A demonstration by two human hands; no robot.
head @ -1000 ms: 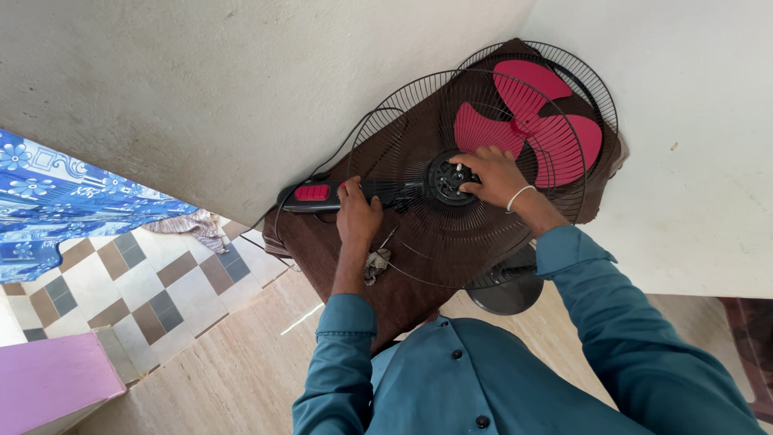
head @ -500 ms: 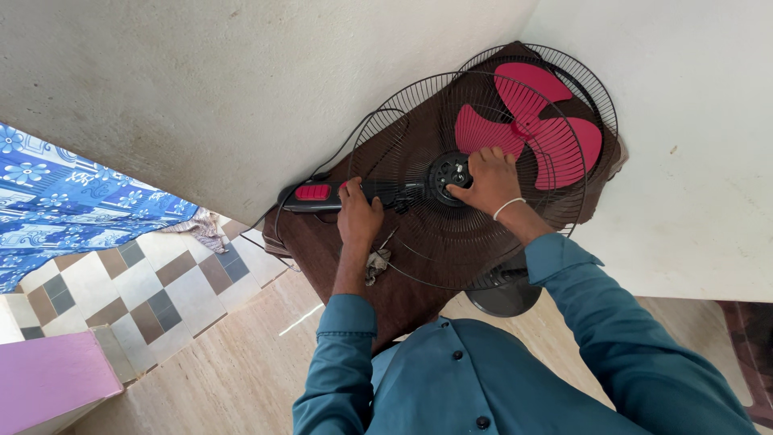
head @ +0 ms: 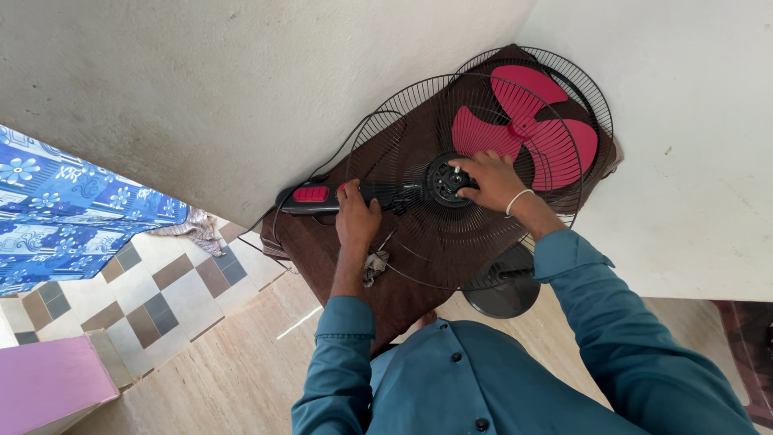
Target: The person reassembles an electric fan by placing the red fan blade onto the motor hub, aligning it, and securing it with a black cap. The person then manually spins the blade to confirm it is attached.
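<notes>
Both hands work apart: the right hand pinches the fan motor hub inside the wire guard, the left hand presses the black stem, on the brown-covered surface beside red blades.

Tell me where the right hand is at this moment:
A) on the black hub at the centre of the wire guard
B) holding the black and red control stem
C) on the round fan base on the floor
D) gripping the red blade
A: the right hand sits with its fingers on the black hub in the middle of the wire guard, while the left hand rests on the black and red control stem.
</notes>
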